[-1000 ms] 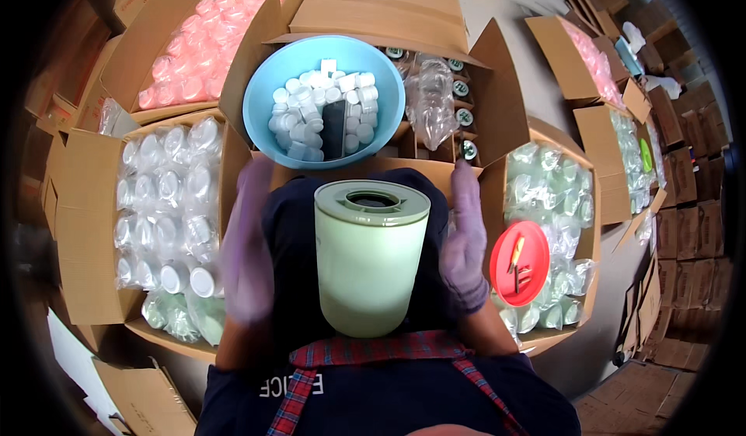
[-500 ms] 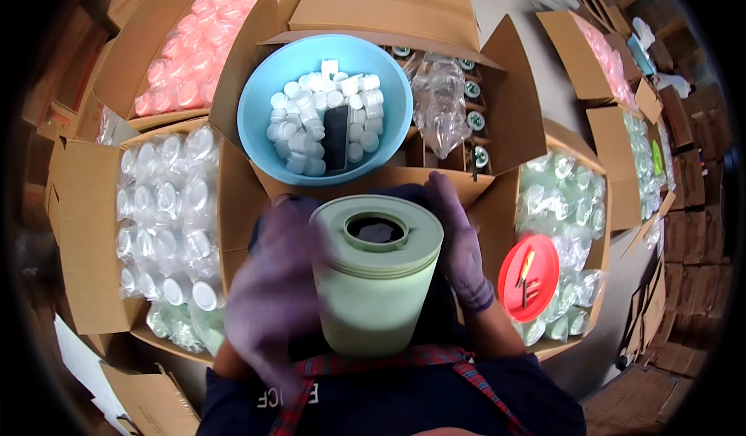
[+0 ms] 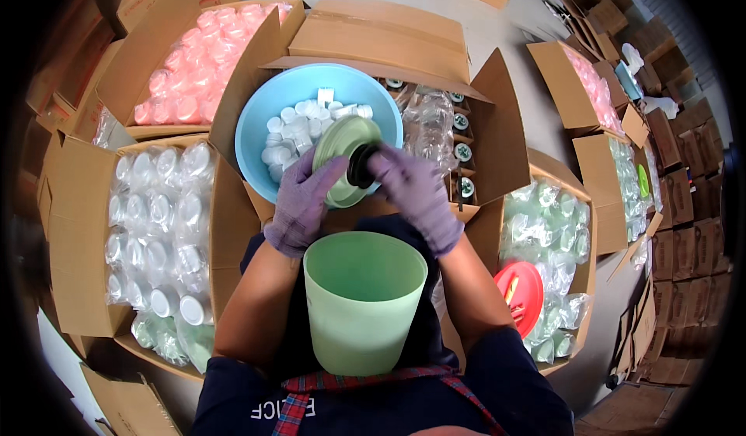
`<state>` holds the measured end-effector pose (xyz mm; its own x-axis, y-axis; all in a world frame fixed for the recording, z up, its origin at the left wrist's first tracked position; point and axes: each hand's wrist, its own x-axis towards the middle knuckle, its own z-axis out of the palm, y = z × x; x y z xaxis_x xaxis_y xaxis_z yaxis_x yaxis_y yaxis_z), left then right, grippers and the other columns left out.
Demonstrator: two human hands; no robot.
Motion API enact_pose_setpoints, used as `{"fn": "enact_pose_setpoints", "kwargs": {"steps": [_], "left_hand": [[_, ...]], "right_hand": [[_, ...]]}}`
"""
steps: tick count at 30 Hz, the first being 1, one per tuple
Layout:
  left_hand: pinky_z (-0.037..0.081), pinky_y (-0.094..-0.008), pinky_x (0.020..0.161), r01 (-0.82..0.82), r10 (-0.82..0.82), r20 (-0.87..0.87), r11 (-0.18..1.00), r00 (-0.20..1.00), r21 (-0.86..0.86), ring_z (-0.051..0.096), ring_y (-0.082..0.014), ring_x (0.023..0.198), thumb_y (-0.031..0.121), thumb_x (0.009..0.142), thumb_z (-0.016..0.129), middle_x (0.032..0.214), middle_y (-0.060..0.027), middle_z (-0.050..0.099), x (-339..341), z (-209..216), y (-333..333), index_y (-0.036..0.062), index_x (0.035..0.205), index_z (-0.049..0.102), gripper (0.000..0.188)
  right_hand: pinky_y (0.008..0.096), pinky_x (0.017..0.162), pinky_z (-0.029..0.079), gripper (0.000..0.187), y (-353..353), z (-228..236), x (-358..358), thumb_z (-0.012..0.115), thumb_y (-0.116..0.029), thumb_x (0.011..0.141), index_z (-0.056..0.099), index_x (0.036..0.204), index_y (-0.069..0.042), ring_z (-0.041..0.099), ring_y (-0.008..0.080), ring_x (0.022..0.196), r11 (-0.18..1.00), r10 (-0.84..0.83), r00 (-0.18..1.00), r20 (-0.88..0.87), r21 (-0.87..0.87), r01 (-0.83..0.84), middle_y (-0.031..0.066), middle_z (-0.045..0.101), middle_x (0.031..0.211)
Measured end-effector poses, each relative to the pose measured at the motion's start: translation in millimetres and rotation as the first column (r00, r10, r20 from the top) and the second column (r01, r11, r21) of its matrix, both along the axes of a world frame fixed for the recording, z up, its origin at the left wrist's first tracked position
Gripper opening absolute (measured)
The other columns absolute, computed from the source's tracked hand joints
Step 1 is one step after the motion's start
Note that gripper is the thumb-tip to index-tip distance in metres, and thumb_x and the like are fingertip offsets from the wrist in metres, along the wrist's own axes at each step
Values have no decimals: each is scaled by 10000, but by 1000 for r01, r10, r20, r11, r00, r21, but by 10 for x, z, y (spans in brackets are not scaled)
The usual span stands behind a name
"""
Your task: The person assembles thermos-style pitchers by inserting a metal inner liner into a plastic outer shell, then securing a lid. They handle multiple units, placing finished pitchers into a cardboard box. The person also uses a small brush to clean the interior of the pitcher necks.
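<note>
A pale green round lid (image 3: pixel 337 145) is held tilted on edge by my left hand (image 3: pixel 299 207), gloved in purple, with thumb and fingers on its rim. My right hand (image 3: pixel 418 191), in the same kind of glove, closes its fingers on a black round piece (image 3: pixel 360 165) at the lid's middle. Below both hands a pale green tub (image 3: pixel 361 327) stands upright and topless in my lap. Just beyond the lid sits a light blue basin (image 3: pixel 250 129) of small white caps (image 3: pixel 289 136), partly hidden by the lid.
An open carton (image 3: pixel 501 137) with bottles in dividers and clear plastic lies under and right of the basin. Cartons of wrapped white-lidded jars (image 3: pixel 159 211) and pink containers (image 3: pixel 183 86) stand left. At right, a red dish (image 3: pixel 522 296) rests on bagged green containers (image 3: pixel 544 226).
The lid has come off the tub and is now raised in front of the basin. Both hands have moved from the tub's sides up to the lid and its black centre piece.
</note>
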<state>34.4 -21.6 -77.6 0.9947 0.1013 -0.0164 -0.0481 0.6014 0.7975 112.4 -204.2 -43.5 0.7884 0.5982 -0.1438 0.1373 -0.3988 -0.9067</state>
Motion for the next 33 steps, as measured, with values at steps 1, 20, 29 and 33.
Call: {"fn": "enact_pose_setpoints", "kwargs": {"steps": [1, 20, 29, 33], "left_hand": [[479, -305, 1001, -7, 7, 2, 995, 1000, 103, 592, -169, 1162, 162, 993, 586, 1301, -106, 610, -19, -25, 9, -26, 1410, 508, 464], [404, -309, 1092, -83, 35, 159, 949, 987, 305, 509, -170, 1287, 85, 952, 626, 1433, -116, 536, 55, -134, -65, -18, 1486, 432, 577], [434, -312, 1065, -122, 64, 193, 946, 979, 301, 542, -174, 1241, 103, 936, 664, 1406, -139, 556, 76, -229, 62, -31, 1476, 432, 603], [435, -328, 1065, -339, -61, 465, 603, 883, 722, 532, -190, 1258, 106, 885, 710, 1432, -154, 533, 109, -218, -67, 14, 1479, 453, 654]], "right_hand": [[425, 1007, 477, 594, 1, -107, -73, 693, -212, 898, 494, 1429, -36, 563, 397, 1241, 987, -157, 984, 87, -5, 158, 283, 550, 1313], [406, 948, 530, 775, 141, -473, -124, 805, -91, 766, 455, 1454, -21, 611, 412, 1160, 992, -65, 784, 618, 122, -14, 241, 611, 1260], [404, 923, 555, 747, 247, -455, -108, 771, -411, 862, 514, 1343, 100, 696, 337, 997, 990, -92, 775, 626, 144, 1, 204, 710, 980], [339, 707, 605, 723, 219, -615, -51, 520, -611, 952, 585, 1226, 55, 718, 258, 828, 941, -183, 982, 42, 297, 162, 167, 705, 971]]}}
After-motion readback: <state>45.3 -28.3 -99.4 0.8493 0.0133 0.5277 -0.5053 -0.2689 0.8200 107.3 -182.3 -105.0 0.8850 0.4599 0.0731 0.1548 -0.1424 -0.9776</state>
